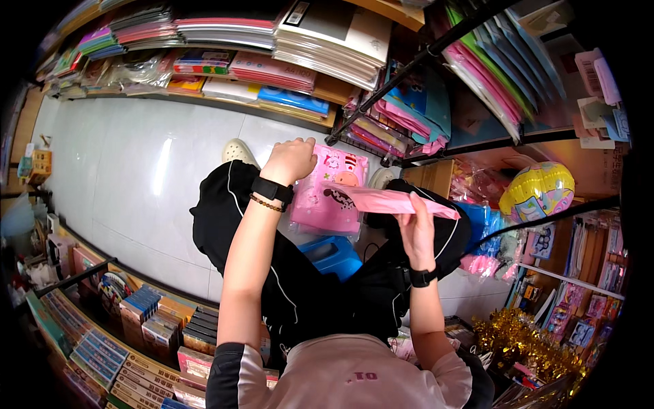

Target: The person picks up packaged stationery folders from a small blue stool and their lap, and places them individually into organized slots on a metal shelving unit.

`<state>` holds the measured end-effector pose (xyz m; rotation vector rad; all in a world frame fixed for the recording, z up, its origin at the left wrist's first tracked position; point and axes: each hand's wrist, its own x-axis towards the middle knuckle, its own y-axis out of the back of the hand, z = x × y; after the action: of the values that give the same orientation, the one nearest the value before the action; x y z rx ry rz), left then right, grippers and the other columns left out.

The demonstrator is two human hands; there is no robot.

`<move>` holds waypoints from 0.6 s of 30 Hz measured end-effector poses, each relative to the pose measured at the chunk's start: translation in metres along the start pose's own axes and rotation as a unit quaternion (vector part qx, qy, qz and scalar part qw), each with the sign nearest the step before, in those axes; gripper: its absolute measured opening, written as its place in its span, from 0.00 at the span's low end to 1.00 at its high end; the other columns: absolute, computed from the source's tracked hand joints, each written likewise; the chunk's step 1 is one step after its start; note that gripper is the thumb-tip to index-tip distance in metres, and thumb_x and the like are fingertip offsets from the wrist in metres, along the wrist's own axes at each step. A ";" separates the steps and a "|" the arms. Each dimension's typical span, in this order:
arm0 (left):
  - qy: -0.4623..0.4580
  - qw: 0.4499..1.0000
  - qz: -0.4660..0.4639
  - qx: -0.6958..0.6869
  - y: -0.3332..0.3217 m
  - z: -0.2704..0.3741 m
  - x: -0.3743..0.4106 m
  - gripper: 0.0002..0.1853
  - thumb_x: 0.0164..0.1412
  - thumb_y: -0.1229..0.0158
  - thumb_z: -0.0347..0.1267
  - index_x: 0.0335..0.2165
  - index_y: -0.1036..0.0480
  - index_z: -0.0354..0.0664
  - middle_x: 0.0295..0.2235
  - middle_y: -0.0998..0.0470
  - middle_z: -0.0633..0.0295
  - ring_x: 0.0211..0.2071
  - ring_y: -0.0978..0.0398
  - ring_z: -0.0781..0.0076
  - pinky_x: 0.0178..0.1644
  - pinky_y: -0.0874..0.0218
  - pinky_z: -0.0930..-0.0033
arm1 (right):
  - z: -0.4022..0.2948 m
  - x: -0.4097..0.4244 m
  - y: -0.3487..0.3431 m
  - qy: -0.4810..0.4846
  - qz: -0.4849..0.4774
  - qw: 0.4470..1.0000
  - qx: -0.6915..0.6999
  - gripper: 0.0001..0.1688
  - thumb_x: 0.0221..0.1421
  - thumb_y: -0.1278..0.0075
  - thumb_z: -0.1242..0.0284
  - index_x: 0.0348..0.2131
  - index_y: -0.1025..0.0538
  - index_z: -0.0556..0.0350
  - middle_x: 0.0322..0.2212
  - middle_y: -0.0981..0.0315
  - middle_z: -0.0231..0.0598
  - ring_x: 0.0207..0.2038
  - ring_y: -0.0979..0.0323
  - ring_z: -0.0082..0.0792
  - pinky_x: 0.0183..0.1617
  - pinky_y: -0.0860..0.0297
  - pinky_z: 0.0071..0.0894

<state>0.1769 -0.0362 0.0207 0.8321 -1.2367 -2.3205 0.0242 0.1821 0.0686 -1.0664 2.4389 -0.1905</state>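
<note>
A pink printed packet in a clear plastic sleeve, with cartoon figures on it, is between my knees. My left hand is curled at its upper left corner; the fingertips are hidden beneath. My right hand pinches a flat pink packet between thumb and fingers. It is seen almost edge-on, and its left end overlaps the printed packet. Under my legs a blue plastic stool shows in part.
A shelf with stacked paper pads and booklets runs along the front. At the right are a black metal rack bar, a yellow foil balloon and gold tinsel. Boxed goods line the lower left shelf. Pale floor tiles lie left.
</note>
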 end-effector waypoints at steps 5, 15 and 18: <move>0.010 1.000 -0.010 -0.006 0.004 -0.008 -0.005 0.21 0.52 0.56 0.37 0.43 0.38 0.38 0.36 0.30 0.47 0.39 0.32 0.53 0.43 0.41 0.59 | 0.017 0.023 -0.015 0.009 -0.024 0.999 -0.030 0.15 0.52 0.57 0.68 0.15 0.35 0.51 0.13 0.40 0.27 0.19 0.40 0.20 0.28 0.43 0.19; 0.029 0.999 -0.016 0.008 0.001 -0.016 -0.005 0.21 0.53 0.56 0.38 0.44 0.38 0.38 0.37 0.30 0.47 0.39 0.32 0.53 0.42 0.41 0.59 | 0.188 0.043 0.021 -0.304 -0.010 0.953 -0.007 0.20 0.55 0.66 0.60 0.31 0.30 0.58 0.25 0.29 0.37 0.27 0.31 0.29 0.33 0.34 0.25; 0.014 1.000 -0.009 0.002 -0.004 -0.015 0.000 0.21 0.53 0.56 0.38 0.44 0.38 0.38 0.37 0.30 0.47 0.39 0.33 0.54 0.42 0.41 0.60 | 0.251 0.038 0.048 -0.436 -0.042 0.896 -0.074 0.25 0.56 0.70 0.55 0.31 0.30 0.57 0.27 0.28 0.40 0.25 0.31 0.31 0.32 0.34 0.28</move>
<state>0.1869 -0.0431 0.0111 0.8787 -1.2257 -2.3137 0.0878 0.2026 -0.1805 -1.0179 1.6045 0.3830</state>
